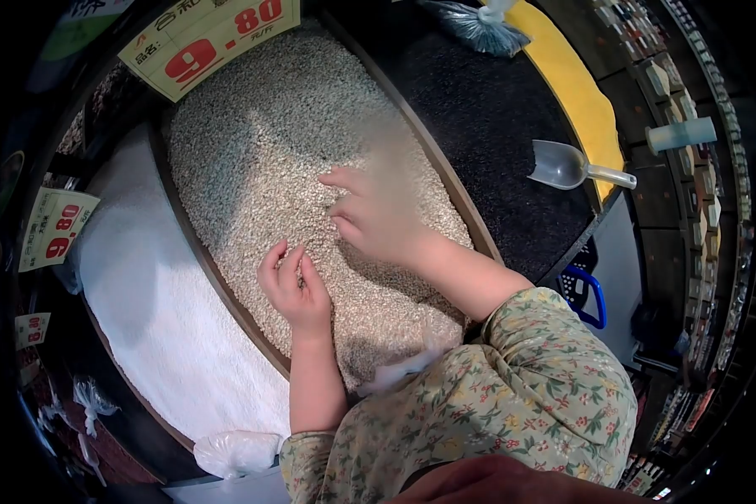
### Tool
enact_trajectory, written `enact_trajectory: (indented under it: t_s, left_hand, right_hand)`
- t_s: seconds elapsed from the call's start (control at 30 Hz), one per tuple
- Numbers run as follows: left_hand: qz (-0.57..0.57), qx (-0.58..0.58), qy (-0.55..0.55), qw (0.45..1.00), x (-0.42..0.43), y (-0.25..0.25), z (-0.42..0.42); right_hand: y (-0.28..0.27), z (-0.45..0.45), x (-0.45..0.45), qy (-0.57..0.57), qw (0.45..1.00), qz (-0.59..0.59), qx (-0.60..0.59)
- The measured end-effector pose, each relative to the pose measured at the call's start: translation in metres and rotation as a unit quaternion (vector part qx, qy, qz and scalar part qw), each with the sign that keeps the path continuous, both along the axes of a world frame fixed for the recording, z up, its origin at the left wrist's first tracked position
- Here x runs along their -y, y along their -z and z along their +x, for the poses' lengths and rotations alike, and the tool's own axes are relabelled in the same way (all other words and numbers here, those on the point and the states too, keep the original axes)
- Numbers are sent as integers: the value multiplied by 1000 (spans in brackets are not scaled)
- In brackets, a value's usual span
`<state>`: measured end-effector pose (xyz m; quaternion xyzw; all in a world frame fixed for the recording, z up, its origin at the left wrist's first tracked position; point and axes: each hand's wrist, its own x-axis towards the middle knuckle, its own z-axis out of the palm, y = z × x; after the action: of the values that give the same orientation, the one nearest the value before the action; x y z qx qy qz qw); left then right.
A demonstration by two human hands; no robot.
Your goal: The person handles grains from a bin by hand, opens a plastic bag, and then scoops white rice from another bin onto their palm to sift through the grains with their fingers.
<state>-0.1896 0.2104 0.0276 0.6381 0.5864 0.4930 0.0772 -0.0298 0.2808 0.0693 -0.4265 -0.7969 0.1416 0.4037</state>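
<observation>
Both of my hands are over a long bin heaped with pale, small grain [269, 151]. My left hand [294, 290] is held low above the grain with its fingers bent and slightly apart; nothing shows in it. Further up and to the right, my right hand [374, 220] reaches over the same heap with its index finger stretched out and its thumb apart. A blur covers part of this hand, and its other fingers are hidden. I see nothing held in it. A clear plastic bag [412, 363] lies at the near end of the grain.
White grain [151, 286] fills the left bin, with a knotted bag [237, 454] at its near end. Right are black grain [470, 109], a scoop [573, 165] and yellow grain [567, 76]. A price sign [210, 42] stands at the far end. Brown dividers [416, 122] separate bins.
</observation>
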Motion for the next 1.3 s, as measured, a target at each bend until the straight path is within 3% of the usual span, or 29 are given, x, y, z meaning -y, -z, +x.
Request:
enact_trajectory:
  t_s: [0.07,0.13,0.2,0.33,0.47,0.53,0.6,0.73,0.8,0.93,1.07,1.13,1.2,1.3]
  left_hand:
    - [-3,-2,1,1000,0,-1,0]
    - [-6,-5,2,1000,0,-1,0]
    - [-11,6,0,1000,1,-2,1]
    - [-8,19,0,1000,0,3,2]
    - [-15,21,-10,1000,-1,3,2]
    - [-10,16,-14,1000,-1,5,0]
    - [5,26,-22,999,-3,7,0]
    - [15,31,-21,999,-4,12,-2]
    - [21,6,-12,1000,-4,15,-1]
    - [42,-26,6,999,3,3,0]
    - [25,-20,17,999,18,-23,1]
    - [-74,89,86,989,35,-31,3]
    - [-107,86,72,988,65,-36,5]
    - [-197,180,93,959,113,-34,3]
  right_hand:
    - [9,26,-9,-14,979,-63,193]
    - [4,48,-16,101,984,-79,126]
    - [-18,75,-27,188,981,-9,43]
    - [-27,141,-53,332,942,43,29]
    - [-37,180,-53,437,839,16,324]
    - [-26,198,-49,445,823,86,342]
    - [-23,203,-38,439,836,58,326]
    - [-22,188,-5,374,873,75,304]
    - [-27,168,18,287,932,-5,221]
    - [-32,137,80,38,977,-90,189]
    - [-10,118,139,-195,940,-249,130]
    - [-4,108,159,-238,918,-288,133]
    - [-4,102,162,-250,905,-312,142]
    - [-3,99,168,-251,902,-326,128]
